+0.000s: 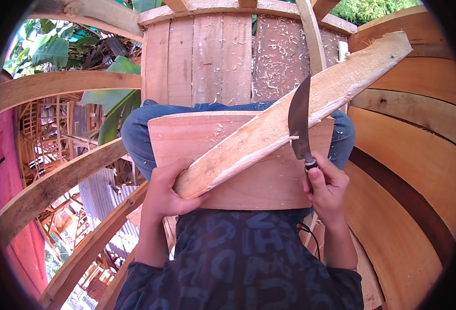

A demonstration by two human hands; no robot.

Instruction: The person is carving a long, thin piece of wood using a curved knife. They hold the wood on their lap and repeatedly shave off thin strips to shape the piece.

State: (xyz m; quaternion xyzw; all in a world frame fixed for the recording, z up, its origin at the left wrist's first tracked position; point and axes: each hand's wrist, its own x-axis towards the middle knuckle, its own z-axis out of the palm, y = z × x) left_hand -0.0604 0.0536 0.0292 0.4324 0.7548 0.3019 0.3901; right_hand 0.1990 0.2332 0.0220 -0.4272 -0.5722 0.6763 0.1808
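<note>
A long, rough wooden plank (259,137) lies slantwise across my lap, its far end up at the right. My left hand (168,191) grips its near end, thumb along the lower edge. My right hand (327,185) is closed round the handle of a big knife (300,116) with a broad dark blade. The blade points up and away, crossing the plank's lower edge near its middle, where a small curl of wood shows. Beneath the plank, a wide flat board (269,181) rests on my thighs and carries a few shavings.
Pale shavings are scattered over the plank floor (207,57) ahead. Curved wooden slats (393,150) rise close on my right. On the left, open rails (67,188) look down on timber frames and corrugated metal sheets (101,194). An upright strip (313,41) stands beyond the plank.
</note>
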